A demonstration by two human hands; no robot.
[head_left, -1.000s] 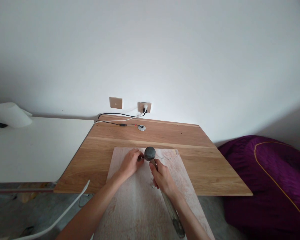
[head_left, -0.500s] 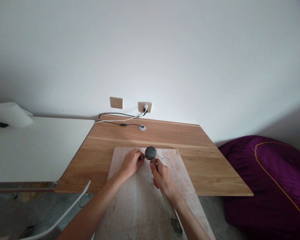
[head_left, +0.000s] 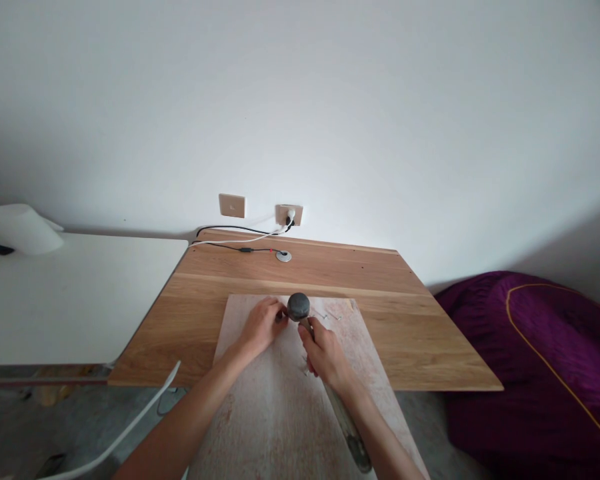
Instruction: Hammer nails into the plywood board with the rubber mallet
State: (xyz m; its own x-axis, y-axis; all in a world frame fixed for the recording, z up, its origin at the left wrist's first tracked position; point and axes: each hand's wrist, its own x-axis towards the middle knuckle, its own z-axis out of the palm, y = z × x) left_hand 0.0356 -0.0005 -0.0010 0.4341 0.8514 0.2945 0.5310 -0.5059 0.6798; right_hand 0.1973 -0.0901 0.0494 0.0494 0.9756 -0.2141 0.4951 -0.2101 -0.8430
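Note:
My right hand (head_left: 325,353) is closed round the handle of a hammer (head_left: 351,438), high up near its dark round head (head_left: 299,306). The head hovers just right of my left hand (head_left: 261,325), whose fingers are pinched together on something too small to make out, close under the hammer head. Both hands are over a pale whitewashed board (head_left: 275,413) that lies on the wooden desk (head_left: 420,340) and sticks out past its front edge towards me. A few small nails (head_left: 330,315) lie on the board beyond the hammer.
A white table (head_left: 70,293) adjoins the desk on the left. Cables (head_left: 240,248) run from a wall socket (head_left: 289,214) along the desk's back edge to a round grommet (head_left: 283,255). A purple beanbag (head_left: 545,360) sits on the floor at right. A white chair rail (head_left: 130,427) curves at lower left.
Hardly anything differs: the hammer head has shifted by a few pixels above my left fingers, and both hands stay in the same place.

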